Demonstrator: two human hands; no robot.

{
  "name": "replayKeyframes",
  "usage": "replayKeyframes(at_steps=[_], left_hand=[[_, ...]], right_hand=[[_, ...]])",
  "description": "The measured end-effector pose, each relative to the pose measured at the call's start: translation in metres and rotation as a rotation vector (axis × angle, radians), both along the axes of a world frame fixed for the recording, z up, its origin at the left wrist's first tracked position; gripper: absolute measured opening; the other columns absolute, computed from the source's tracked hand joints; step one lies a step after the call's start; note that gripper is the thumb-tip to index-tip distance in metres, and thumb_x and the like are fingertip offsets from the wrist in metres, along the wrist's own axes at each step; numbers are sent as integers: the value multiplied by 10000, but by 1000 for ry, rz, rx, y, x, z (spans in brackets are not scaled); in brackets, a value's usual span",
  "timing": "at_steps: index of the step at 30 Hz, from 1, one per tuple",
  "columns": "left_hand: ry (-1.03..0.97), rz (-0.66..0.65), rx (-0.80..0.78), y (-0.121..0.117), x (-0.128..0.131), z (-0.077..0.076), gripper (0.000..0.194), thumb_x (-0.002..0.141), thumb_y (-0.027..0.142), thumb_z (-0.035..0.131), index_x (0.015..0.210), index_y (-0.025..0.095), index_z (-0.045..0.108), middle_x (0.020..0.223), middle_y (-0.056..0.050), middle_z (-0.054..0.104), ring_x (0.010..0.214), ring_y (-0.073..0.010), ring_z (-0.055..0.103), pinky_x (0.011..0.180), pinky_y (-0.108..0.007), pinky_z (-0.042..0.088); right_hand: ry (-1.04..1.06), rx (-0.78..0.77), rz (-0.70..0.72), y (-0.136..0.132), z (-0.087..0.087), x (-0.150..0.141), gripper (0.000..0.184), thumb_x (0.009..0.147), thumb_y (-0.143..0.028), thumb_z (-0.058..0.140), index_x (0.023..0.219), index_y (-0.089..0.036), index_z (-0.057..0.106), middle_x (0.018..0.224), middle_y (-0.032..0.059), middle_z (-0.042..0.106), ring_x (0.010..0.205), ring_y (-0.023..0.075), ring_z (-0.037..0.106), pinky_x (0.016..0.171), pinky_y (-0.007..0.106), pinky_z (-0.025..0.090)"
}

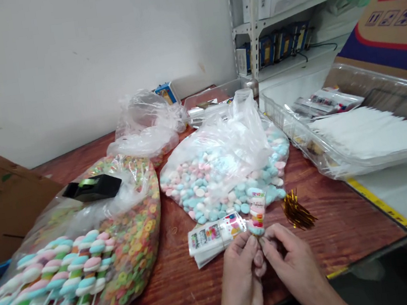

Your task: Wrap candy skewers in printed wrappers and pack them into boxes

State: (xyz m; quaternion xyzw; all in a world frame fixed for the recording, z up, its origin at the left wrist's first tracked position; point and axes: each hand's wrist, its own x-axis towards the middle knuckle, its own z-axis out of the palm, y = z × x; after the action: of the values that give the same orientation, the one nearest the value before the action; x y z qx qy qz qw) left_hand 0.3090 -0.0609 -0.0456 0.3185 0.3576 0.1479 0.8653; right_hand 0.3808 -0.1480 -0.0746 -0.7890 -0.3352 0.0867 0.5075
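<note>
A marshmallow skewer (257, 210) in a printed clear bag stands upright between my hands. My left hand (240, 274) is closed on its lower end, thumb and fingers pinched just below the candy. My right hand (294, 263) pinches the same spot from the other side; a small gold-coloured bit, perhaps a twist tie, shows between the fingertips. The stick is hidden by my hands. Right of the candy lies a bunch of gold twist ties (298, 209). To the left is a banded stack of printed clear bags (216, 234).
Behind is a bag of pastel marshmallows (211, 182). At left, a bag of ring candy (140, 238) carries a black tape dispenser (96, 187) and several marshmallow skewers (71, 269). A clear plastic tray (343, 168) with white sticks stands at right, by a cardboard box (389, 38).
</note>
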Motion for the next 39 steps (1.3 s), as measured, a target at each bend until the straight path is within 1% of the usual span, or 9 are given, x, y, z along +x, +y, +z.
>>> replayKeyframes(at_steps=[4, 6, 12, 14, 23, 28, 32, 36, 39], left_hand=[[-31, 4, 7, 1, 0, -1, 220, 759, 270, 719, 856, 113, 600, 648, 44, 458, 487, -20, 302, 425, -136, 207], [-4, -35, 80, 1, -1, -2, 208, 801, 304, 670, 889, 129, 601, 620, 53, 440, 474, -33, 304, 419, -145, 217], [138, -144, 1177, 7, -12, -8, 238, 893, 253, 504, 1069, 195, 652, 874, -72, 659, 801, -184, 604, 746, -300, 475], [167, -133, 1331, 7, -14, -9, 245, 904, 213, 460, 1060, 203, 649, 951, -87, 674, 882, -202, 615, 808, -320, 466], [275, -101, 799, -3, -5, 0, 221, 879, 382, 519, 882, 185, 617, 555, 25, 551, 426, -120, 471, 425, -227, 416], [101, -135, 772, 3, -6, 11, 229, 857, 288, 580, 1037, 202, 692, 935, -54, 720, 869, -198, 653, 834, -298, 504], [-87, -254, 614, 17, -14, 24, 284, 844, 209, 583, 1094, 275, 700, 1340, -55, 584, 1272, -259, 486, 1056, -417, 376], [-72, -432, 893, 28, -28, 31, 323, 830, 95, 503, 697, 253, 751, 1483, 7, 424, 1398, -277, 304, 1133, -516, 239], [37, -526, 1241, 30, -32, 29, 429, 844, 49, 405, 949, 279, 751, 1529, 11, 335, 1454, -258, 125, 1150, -585, 84]], right_hand=[[90, 66, -22, -1, 4, 2, 135, 889, -265, 527, 1001, -195, 550, 895, 41, 622, 720, 165, 608, 627, 254, 491], [155, 79, 50, -3, 5, 3, 89, 914, -258, 497, 932, -205, 566, 833, 17, 629, 705, 157, 608, 637, 246, 482], [117, 62, 78, -6, 3, -3, 208, 937, -301, 446, 769, -208, 526, 719, 13, 581, 659, 174, 565, 611, 274, 424], [122, 65, 100, -5, 4, -6, 213, 941, -299, 437, 768, -211, 525, 720, 11, 581, 659, 172, 565, 605, 269, 424], [150, 140, 9, 0, 4, -9, 147, 925, -293, 494, 900, -202, 607, 757, 9, 627, 656, 155, 626, 601, 228, 493], [66, 129, -7, -4, 12, -5, 167, 895, -257, 505, 743, -207, 552, 643, -15, 538, 554, 137, 540, 522, 224, 442], [-34, 116, 150, -13, 28, 0, 164, 892, -212, 494, 733, -218, 532, 660, -20, 512, 578, 133, 508, 530, 226, 404], [23, 95, 217, -24, 42, 5, 181, 906, -205, 486, 731, -223, 528, 665, -21, 523, 582, 131, 508, 537, 226, 400], [78, 81, 239, -27, 47, 5, 190, 907, -228, 493, 723, -223, 539, 661, -18, 507, 576, 134, 486, 529, 229, 393]])
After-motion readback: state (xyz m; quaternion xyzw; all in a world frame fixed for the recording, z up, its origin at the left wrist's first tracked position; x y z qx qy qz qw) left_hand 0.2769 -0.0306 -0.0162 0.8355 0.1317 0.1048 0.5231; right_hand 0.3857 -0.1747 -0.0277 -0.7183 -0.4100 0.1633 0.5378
